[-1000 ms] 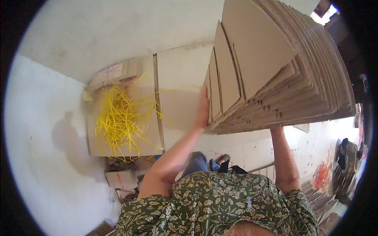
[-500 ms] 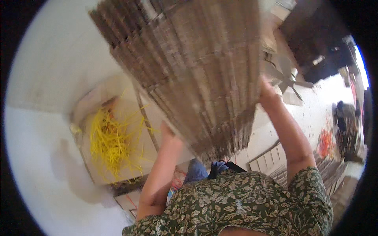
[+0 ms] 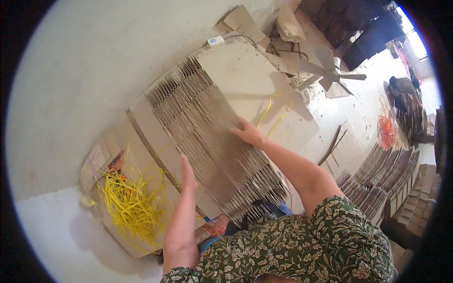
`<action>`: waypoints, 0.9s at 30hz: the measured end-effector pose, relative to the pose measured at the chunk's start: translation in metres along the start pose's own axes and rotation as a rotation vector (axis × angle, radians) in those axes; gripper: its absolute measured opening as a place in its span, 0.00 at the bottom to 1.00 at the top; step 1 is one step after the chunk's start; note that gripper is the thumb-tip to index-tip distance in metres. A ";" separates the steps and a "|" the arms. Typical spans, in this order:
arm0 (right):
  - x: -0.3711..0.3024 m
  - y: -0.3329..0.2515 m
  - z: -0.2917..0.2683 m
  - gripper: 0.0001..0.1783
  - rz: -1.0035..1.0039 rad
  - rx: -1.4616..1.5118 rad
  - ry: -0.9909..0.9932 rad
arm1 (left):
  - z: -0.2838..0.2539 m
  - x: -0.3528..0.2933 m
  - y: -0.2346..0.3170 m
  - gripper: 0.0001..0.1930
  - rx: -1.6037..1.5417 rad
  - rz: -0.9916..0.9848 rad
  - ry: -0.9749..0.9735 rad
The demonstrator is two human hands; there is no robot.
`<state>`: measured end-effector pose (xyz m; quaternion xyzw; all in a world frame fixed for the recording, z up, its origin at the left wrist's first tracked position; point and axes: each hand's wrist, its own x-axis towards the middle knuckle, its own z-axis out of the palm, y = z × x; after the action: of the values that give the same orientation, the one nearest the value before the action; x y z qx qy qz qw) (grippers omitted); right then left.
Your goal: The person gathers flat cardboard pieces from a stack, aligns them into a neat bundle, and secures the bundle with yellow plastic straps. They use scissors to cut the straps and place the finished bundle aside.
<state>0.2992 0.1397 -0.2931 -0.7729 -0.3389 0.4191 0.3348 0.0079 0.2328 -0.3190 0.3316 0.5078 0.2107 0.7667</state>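
A long block of brown-grey cardboard dividers (image 3: 207,127), many thin slats packed side by side, lies slantwise on the pale tabletop (image 3: 236,66). Its near end comes up close to my body. Along its left side my left hand (image 3: 188,176) rests upright, fingers stretched out and flat against or just beside the slats. My right hand (image 3: 250,134) lies at the right edge of the block, fingers spread and touching it. Neither hand is wrapped round anything. Loose yellow strapping strips (image 3: 268,111) lie on the table just beyond my right hand.
A tangled heap of yellow strips (image 3: 134,203) sits to the left. A small white device (image 3: 215,41) stands at the table's far edge, and a fan (image 3: 330,74) beyond its right side. More divider stacks (image 3: 377,172) and red-orange strips (image 3: 388,129) are at the right.
The divider block was raised in both hands, close to the view and blurred. It has come down onto the table, and my hands have loosened along its sides.
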 end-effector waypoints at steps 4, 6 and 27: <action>-0.016 -0.004 -0.033 0.50 0.046 0.037 0.011 | 0.056 -0.011 0.006 0.44 0.133 0.037 0.113; -0.015 0.005 -0.048 0.49 0.100 -0.042 0.056 | 0.081 -0.014 0.010 0.42 0.246 0.086 0.164; -0.007 0.038 -0.115 0.43 0.057 -0.172 0.035 | 0.134 0.030 -0.017 0.36 0.468 0.323 0.225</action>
<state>0.4057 0.0862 -0.2721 -0.8153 -0.3457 0.3841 0.2612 0.1427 0.2018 -0.3146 0.5504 0.5649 0.2426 0.5648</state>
